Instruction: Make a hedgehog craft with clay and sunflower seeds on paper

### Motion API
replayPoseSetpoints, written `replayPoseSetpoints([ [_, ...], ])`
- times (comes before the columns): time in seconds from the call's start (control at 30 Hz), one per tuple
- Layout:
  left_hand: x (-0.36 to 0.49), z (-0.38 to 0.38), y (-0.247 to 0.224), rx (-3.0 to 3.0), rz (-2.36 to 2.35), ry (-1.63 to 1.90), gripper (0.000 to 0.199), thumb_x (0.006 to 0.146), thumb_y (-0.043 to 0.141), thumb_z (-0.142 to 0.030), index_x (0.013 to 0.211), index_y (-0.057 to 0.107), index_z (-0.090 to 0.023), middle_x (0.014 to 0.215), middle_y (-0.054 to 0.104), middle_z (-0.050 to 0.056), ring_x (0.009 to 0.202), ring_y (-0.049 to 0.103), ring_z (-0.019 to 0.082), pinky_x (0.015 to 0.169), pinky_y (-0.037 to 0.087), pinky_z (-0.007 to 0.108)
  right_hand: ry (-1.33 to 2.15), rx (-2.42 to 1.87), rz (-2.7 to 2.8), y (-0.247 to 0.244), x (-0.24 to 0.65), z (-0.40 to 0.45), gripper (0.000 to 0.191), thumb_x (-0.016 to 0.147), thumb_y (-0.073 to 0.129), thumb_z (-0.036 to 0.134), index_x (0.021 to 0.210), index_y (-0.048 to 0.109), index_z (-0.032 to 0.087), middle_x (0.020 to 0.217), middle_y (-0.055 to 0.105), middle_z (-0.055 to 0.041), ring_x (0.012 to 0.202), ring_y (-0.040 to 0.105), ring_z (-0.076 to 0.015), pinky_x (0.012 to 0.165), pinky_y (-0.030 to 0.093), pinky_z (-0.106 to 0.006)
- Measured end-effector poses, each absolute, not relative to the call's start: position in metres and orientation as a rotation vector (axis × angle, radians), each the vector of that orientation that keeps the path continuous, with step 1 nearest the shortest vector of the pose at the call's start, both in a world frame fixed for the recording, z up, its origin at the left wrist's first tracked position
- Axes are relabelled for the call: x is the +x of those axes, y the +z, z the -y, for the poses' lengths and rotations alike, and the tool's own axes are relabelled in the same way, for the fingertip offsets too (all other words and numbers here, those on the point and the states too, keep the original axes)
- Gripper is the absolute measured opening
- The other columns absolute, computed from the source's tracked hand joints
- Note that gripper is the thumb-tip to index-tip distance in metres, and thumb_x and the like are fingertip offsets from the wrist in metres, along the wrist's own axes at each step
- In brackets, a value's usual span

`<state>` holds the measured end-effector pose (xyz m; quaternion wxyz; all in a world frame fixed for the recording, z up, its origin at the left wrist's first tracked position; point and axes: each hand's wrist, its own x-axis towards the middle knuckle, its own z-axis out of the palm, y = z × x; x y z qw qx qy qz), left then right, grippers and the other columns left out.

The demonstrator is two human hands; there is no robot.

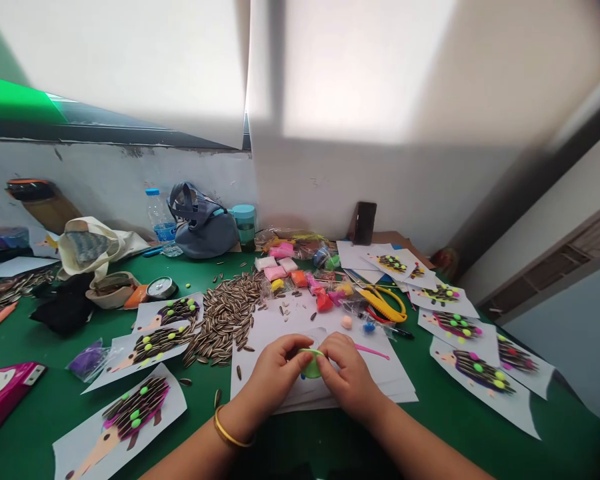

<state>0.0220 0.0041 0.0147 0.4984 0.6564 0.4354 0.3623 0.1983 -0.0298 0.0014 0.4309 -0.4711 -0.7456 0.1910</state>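
Observation:
Between both hands, over a stack of white paper sheets, is a flattened light green piece of modelling clay. My left hand pinches its left edge with thumb and fingers; a gold bangle circles that wrist. On the other edge, my right hand closes its thumb and fingers. A thin pink modelling tool lies on the paper just beyond my right hand. Farther back sit a peach clay ball and a blue lump. Left of the paper spreads a pile of striped sunflower seeds.
Seed-covered hedgehog pictures lie left and right. Colourful clay packets, yellow-handled scissors and an upright phone are behind the paper. A blue-grey bag and bottle stand by the wall.

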Motion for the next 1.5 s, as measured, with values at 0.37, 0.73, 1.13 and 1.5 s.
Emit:
replayPoseSetpoints([
  [0.37,0.0209,-0.0019,0.0137,1.661,-1.03,0.897,0.023,0.083,0.063,-0.041,0.085,0.065,-0.018,0.082,0.065,0.003,0.077,0.057,0.018,0.072,0.046,0.028,0.497,-1.203,1.892,0.0027,0.1942,0.0297,0.017,0.09,0.054,0.024,0.073,0.056,0.021,0.073,0.057,0.0005,0.075,0.051,-0.0162,0.074,0.037,-0.033],
  [0.73,0.023,-0.0025,0.0145,1.628,-1.003,0.882,0.023,0.083,0.064,-0.041,0.085,0.065,-0.018,0.082,0.065,0.004,0.077,0.057,0.018,0.072,0.046,0.029,0.473,-1.163,1.903,0.0025,0.1946,0.0307,0.022,0.091,0.046,0.024,0.07,0.051,0.021,0.071,0.054,-0.0001,0.072,0.05,-0.0167,0.071,0.036,-0.033],
  [1.13,0.0238,-0.0025,0.0122,1.615,-1.036,0.904,0.019,0.083,0.062,-0.036,0.081,0.065,-0.017,0.08,0.065,0.004,0.077,0.058,0.018,0.072,0.046,0.028,0.501,-1.163,1.878,0.0001,0.1959,0.0296,0.02,0.093,0.047,0.027,0.075,0.052,0.021,0.072,0.054,0.0005,0.075,0.049,-0.017,0.074,0.035,-0.034],
  [1.5,0.0249,-0.001,0.0159,1.629,-1.055,0.853,0.018,0.081,0.062,-0.034,0.079,0.063,-0.017,0.076,0.061,0.002,0.072,0.054,0.016,0.068,0.044,0.028,0.48,-1.173,1.877,-0.0004,0.1936,0.0302,0.017,0.088,0.051,0.02,0.071,0.048,0.021,0.071,0.053,0.0012,0.073,0.049,-0.016,0.074,0.034,-0.033],
])
